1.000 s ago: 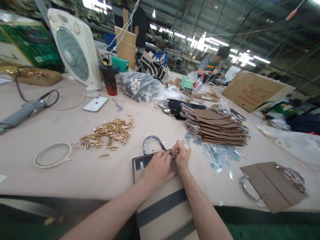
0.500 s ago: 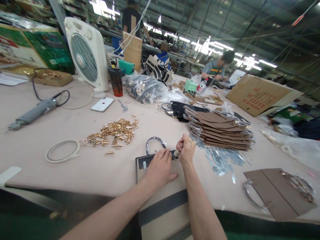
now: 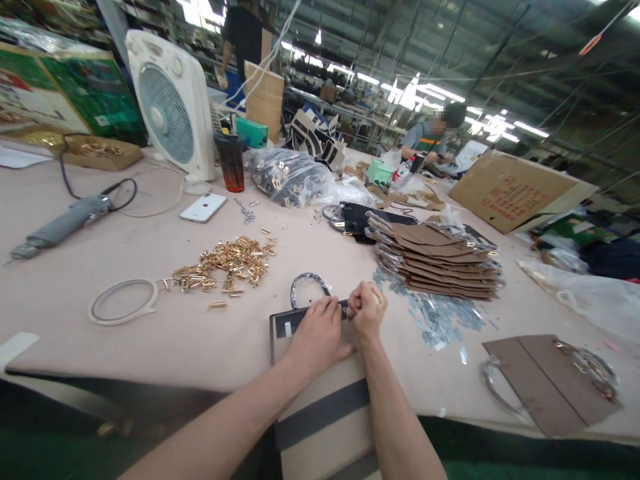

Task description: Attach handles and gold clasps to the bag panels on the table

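A beige bag panel (image 3: 325, 417) with dark stripes lies in front of me and hangs past the table edge. Along its top runs a black band with a small metal plate (image 3: 288, 329), and a plastic-wrapped handle (image 3: 309, 280) loops out behind. My left hand (image 3: 319, 331) rests flat on the panel below the band, fingers stretched out and thumb apart. Closed in a fist, my right hand (image 3: 367, 308) grips a pale-handled tool (image 3: 379, 301) at the band's right end. The fist hides most of the tool, including its tip.
Gold buckles (image 3: 233, 263) lie in a heap left of the panel, near a tape roll (image 3: 123, 301). Brown panels (image 3: 440, 257) are stacked to the right beside scattered metal plates (image 3: 443, 320). Further left are a phone (image 3: 203, 208), a power screwdriver (image 3: 63, 227) and a fan (image 3: 170, 107).
My right fist has lowered onto the black band, and less of the tool shows beneath it. My left hand stays on the panel. A person in the background has moved left.
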Demonstrator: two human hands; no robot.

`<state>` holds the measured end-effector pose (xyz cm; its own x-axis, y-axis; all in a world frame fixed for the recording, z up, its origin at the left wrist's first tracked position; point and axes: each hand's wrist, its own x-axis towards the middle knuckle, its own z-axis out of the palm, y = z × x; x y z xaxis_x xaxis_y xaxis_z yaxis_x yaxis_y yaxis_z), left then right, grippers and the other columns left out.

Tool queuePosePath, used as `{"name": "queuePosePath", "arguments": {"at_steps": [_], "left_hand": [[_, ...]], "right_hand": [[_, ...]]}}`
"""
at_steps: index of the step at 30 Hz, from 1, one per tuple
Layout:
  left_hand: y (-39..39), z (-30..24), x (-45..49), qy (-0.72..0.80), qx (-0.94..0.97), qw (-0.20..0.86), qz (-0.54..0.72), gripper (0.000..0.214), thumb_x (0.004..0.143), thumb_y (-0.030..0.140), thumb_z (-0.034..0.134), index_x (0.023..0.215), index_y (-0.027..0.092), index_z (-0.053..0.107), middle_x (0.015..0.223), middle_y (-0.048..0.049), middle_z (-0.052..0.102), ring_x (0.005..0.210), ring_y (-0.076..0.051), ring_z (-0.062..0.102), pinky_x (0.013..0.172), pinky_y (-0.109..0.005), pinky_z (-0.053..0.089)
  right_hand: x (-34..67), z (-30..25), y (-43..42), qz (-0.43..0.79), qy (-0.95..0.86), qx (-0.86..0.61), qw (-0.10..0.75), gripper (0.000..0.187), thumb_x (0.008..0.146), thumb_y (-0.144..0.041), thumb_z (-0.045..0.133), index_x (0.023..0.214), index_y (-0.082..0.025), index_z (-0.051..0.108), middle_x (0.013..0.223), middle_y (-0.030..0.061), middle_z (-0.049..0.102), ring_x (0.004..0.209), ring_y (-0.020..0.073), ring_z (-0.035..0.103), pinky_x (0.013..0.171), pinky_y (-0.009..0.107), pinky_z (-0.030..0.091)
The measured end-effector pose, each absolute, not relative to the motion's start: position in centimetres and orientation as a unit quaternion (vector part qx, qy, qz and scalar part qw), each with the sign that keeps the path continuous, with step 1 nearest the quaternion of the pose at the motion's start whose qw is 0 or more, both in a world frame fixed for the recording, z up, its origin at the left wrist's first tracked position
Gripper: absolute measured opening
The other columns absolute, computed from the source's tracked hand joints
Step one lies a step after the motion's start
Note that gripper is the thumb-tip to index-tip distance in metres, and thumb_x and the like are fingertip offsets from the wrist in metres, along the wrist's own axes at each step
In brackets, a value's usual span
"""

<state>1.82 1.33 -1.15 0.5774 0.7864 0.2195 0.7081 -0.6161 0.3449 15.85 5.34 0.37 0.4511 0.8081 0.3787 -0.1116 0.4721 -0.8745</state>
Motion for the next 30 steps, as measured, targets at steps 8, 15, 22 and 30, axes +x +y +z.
{"name": "queuePosePath", "arguments": {"at_steps": [8,15,22,30], "left_hand": [[2.2,0.3,-1.0,0.402,0.887,0.116,0.197,0.077,0.077,0.048,0.087,0.138,0.01,0.06,0.154,-0.02,0.054,0.147,-0.037,0.043,0.122,-0.049,0.037],[3.1,-0.1,-5.2,0.366,0.886,0.161,0.233,0.043,0.09,0.041,0.077,0.13,0.027,0.068,0.143,-0.0045,0.066,0.124,-0.028,0.064,0.107,-0.046,0.049],[2.6,-1.2,-5.1,0.36,0.882,0.135,0.272,0.032,0.1,0.032,0.059,0.129,0.026,0.07,0.141,-0.0046,0.068,0.12,-0.026,0.065,0.107,-0.046,0.049],[2.7,-1.8,-5.1,0.359,0.877,0.13,0.293,0.033,0.101,0.029,0.056,0.13,0.022,0.07,0.138,-0.0076,0.07,0.122,-0.025,0.067,0.11,-0.049,0.048]], "right_hand": [[15.9,2.1,3.0,0.291,-0.408,-0.349,0.792,0.038,0.096,-0.036,0.063,0.063,-0.019,0.053,0.051,-0.008,0.041,0.037,0.0049,0.032,0.038,0.018,0.026],[12.4,1.6,1.2,0.368,-0.396,-0.293,0.789,0.039,0.099,-0.034,0.057,0.064,-0.019,0.05,0.051,-0.0087,0.037,0.035,0.0045,0.028,0.038,0.019,0.026],[10.3,-0.3,1.0,0.366,-0.378,-0.283,0.802,0.037,0.1,-0.031,0.054,0.065,-0.019,0.051,0.052,-0.0084,0.037,0.037,0.0055,0.03,0.04,0.02,0.027],[9.2,-0.6,1.2,0.33,-0.411,-0.288,0.8,0.034,0.101,-0.03,0.055,0.068,-0.019,0.055,0.053,-0.0085,0.038,0.038,0.006,0.03,0.041,0.02,0.027]]}}
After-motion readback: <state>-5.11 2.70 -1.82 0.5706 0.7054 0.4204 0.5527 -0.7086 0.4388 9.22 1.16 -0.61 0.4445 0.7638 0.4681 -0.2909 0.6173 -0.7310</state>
